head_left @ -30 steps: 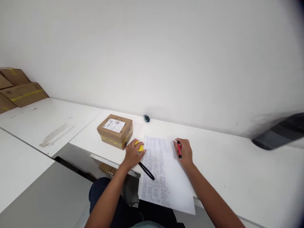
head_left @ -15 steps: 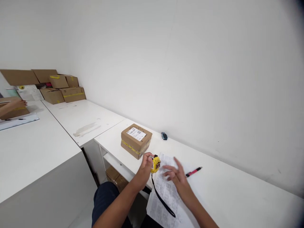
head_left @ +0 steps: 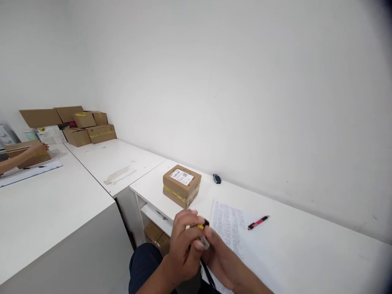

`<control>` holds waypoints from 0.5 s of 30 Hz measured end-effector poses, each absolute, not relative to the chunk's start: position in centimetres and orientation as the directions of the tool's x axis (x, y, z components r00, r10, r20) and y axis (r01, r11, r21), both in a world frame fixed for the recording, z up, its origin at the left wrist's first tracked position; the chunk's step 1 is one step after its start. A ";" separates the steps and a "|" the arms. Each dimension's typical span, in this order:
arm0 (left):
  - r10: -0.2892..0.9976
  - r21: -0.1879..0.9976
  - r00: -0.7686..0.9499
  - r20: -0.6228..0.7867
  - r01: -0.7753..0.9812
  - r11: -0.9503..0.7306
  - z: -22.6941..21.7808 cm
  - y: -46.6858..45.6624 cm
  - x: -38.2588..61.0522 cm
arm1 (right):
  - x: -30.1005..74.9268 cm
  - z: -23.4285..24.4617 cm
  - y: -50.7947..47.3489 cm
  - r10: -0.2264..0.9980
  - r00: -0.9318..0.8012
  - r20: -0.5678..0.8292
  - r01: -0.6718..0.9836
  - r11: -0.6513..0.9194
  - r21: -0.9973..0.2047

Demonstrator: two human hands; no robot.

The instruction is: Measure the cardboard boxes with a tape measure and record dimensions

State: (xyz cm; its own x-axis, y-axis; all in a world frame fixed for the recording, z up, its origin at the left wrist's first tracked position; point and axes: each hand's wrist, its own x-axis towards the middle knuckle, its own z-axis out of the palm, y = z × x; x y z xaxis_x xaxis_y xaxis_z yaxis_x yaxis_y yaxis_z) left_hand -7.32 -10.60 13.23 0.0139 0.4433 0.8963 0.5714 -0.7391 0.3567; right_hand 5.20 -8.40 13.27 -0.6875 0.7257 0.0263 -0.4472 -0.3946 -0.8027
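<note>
A yellow and black tape measure [head_left: 204, 223] is held between both hands, low in the middle of the view, mostly hidden by fingers. My left hand [head_left: 185, 245] is closed around it from the left. My right hand [head_left: 218, 254] grips it from the right, its thumb against the case. The black wrist strap [head_left: 208, 275] hangs below, partly covered. Just beyond the hands a taped cardboard box [head_left: 181, 185] with a white label sits on the desk. Written paper sheets [head_left: 228, 222] lie under and beside the right hand.
A red and black pen [head_left: 258, 223] lies right of the sheets. A small dark blue object [head_left: 217, 178] rests near the wall. Several cardboard boxes [head_left: 101, 134] are stacked at the far left. Another person's hand [head_left: 39, 149] touches a box there. More boxes [head_left: 154, 232] stand under the desk.
My right hand, open and apart before, has come onto the tape measure. Both hands have moved lower and turned it. The view has shifted slightly.
</note>
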 end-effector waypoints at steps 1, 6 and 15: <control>0.399 0.328 0.000 0.917 0.572 -0.752 13.3 -11.0 -7.3 | 5.0 12.7 -8.9 0.728 -0.683 0.057 -0.461 -0.370 -0.807; 0.319 0.197 0.124 0.940 0.567 -0.800 13.5 -11.8 -7.4 | 4.0 9.7 -10.6 0.829 -0.536 0.158 -0.565 -0.214 -0.797; 0.845 0.776 0.016 0.535 0.387 -0.499 10.2 -11.4 -7.4 | 6.3 6.3 -8.6 0.998 0.003 0.070 -0.544 0.061 -0.837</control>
